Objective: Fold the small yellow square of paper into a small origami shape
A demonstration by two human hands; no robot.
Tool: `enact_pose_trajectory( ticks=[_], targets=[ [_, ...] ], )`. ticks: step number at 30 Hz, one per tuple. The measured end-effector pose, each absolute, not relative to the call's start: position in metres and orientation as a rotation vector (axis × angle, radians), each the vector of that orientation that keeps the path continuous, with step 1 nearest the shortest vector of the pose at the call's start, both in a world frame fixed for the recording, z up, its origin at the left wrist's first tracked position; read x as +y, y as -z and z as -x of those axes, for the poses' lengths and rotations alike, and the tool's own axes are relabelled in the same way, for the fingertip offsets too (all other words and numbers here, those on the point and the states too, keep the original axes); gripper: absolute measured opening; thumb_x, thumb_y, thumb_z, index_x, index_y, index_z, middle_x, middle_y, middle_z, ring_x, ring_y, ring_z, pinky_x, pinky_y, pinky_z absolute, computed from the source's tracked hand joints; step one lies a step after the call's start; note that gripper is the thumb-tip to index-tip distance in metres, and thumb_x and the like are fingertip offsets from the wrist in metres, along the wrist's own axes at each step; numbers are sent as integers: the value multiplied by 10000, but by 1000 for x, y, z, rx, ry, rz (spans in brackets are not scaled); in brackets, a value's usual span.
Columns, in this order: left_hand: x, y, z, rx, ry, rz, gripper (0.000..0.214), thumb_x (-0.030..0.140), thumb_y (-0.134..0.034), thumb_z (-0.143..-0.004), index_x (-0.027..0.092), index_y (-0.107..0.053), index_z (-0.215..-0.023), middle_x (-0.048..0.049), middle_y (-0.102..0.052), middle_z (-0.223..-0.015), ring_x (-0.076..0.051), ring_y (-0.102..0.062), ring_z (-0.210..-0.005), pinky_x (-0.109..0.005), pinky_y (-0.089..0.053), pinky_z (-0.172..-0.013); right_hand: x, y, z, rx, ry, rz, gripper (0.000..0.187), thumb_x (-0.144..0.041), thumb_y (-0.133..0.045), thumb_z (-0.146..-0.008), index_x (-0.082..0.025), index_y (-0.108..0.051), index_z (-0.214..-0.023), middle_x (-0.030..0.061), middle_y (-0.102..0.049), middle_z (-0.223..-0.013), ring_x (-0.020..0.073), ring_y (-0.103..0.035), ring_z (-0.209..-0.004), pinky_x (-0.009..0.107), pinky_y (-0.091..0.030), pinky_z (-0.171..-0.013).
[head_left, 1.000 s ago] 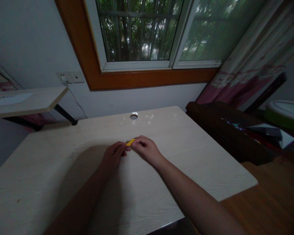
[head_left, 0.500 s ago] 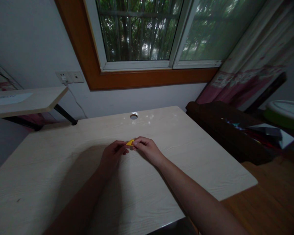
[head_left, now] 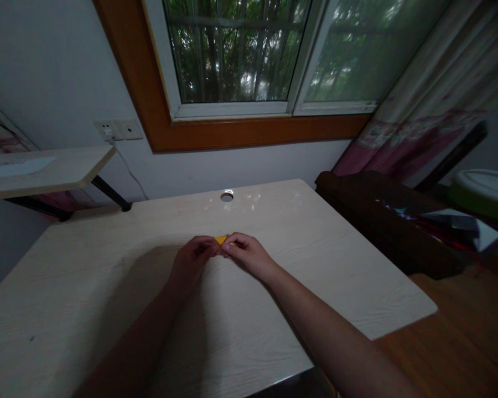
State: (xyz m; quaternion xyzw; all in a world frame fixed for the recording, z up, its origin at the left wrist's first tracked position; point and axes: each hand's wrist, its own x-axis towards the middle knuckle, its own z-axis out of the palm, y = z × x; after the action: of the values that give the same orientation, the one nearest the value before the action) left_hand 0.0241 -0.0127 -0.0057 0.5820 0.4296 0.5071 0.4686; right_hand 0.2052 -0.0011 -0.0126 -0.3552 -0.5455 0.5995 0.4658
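A small piece of folded yellow paper [head_left: 220, 240] is pinched between my two hands, just above the middle of the pale wood-grain table [head_left: 307, 243]. My left hand [head_left: 193, 257] has its fingertips closed on the paper's left end. At the other end, my right hand [head_left: 249, 251] grips it between thumb and fingers, and a bit of yellow shows past the thumb. The fingertips of both hands almost meet below the paper. Much of the paper is hidden behind the fingers.
A round cable hole [head_left: 227, 197] lies near the table's back edge. At the left a raised shelf [head_left: 78, 171] stands on black legs, with a white sheet [head_left: 19, 167] on it. Dark furniture [head_left: 357, 204] borders the table's right side. Behind is a window [head_left: 236, 61].
My thumbs and fingertips have drawn closer together. The yellow paper has turned slightly, showing a wider upper edge between the hands. The arms have barely moved.
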Motion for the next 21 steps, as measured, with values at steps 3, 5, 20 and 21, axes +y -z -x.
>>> enact_pose_trajectory(
  ticks=[3,5,20,21],
  targets=[
    [-13,5,-23,1047,-1245,-1437,273,349,-661,-818,175,-623,-1024,-38,-703,-851,-159,-673,-788,-306,-543,-789,-2,12,-206,-1345,-1485,851,277,-436,-707,-774,-166,-651,-790,18,-640,-727,129,-587,-680,285,-479,-698],
    [-13,4,-22,1079,-1218,-1472,270,346,-629,-841,174,-633,-1049,-35,-707,-823,-158,-676,-777,-301,-542,-783,-3,11,-206,-1349,-1501,832,282,-439,-703,-779,-163,-648,-780,22,-637,-728,130,-582,-684,287,-475,-702],
    [-14,-2,-20,1141,-1202,-1468,252,378,-649,-818,167,-696,-948,-44,-739,-813,-174,-690,-780,-302,-551,-777,-3,15,-206,-1374,-1451,860,273,-435,-702,-792,-185,-631,-874,27,-666,-791,134,-603,-695,281,-490,-687],
    [-14,-2,-20,1137,-1200,-1466,253,378,-651,-819,167,-697,-949,-46,-742,-820,-175,-692,-786,-304,-552,-781,-3,14,-206,-1387,-1429,865,264,-433,-695,-800,-188,-634,-878,28,-667,-804,133,-603,-698,283,-492,-687]
  ],
)
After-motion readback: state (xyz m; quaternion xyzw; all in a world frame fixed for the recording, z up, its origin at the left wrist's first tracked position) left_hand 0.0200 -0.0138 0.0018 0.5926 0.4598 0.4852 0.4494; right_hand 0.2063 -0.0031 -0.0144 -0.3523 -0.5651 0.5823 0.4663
